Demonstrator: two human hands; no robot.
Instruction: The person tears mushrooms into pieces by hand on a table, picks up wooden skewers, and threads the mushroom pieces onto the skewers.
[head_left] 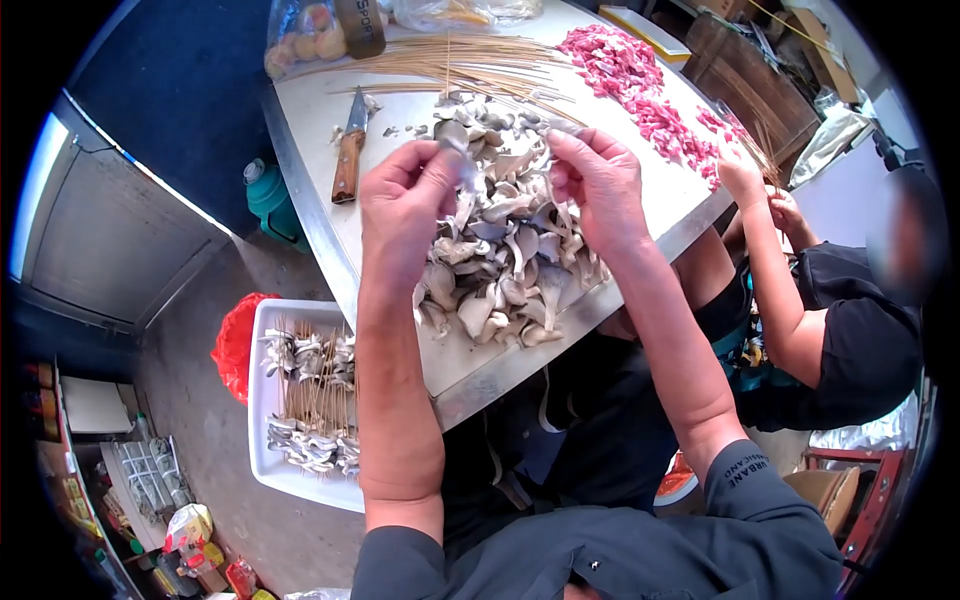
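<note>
My left hand (405, 200) is closed, its thumb and fingers pinching a grey oyster mushroom (455, 137). A thin bamboo skewer (448, 65) shows upright just beyond that mushroom; whether it is held or lies behind cannot be made out. My right hand (603, 190) is also closed in a pinch, at the far right side of the mushroom pile; what its fingertips hold is too small to name. Below and between both hands spreads a heap of torn oyster mushrooms (510, 245) on the white table (310, 105). A wooden-handled knife (348, 155) lies left of my left hand.
Loose bamboo skewers (420, 62) and chopped raw meat (625, 75) lie farther back. A white bin (262, 400) of skewered mushrooms stands lower left, near a teal jug (270, 200). At right, another person's hands (745, 180) work beside the meat.
</note>
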